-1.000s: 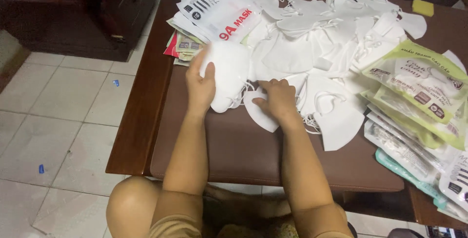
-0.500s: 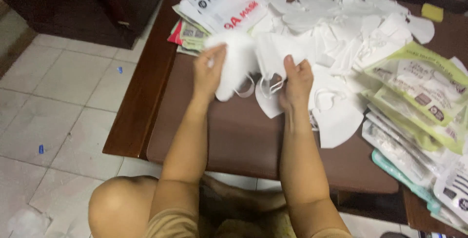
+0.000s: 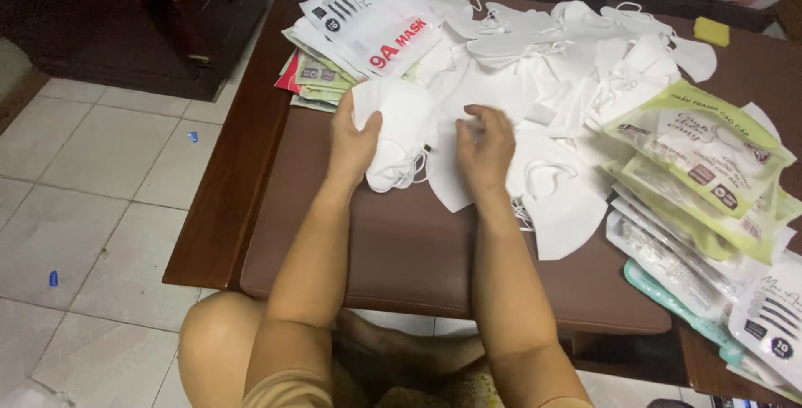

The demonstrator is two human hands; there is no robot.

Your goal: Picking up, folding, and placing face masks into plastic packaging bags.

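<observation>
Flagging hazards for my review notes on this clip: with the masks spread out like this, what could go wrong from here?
1. The left hand grips a small stack of white masks from one side only; the loose ear loops hanging below could snag, and the stack might fan apart.
2. The right hand presses into the loose mask pile, where tangled loops could drag extra masks along.
3. The packets at the table's right edge overlap loosely and may slide off.
</observation>
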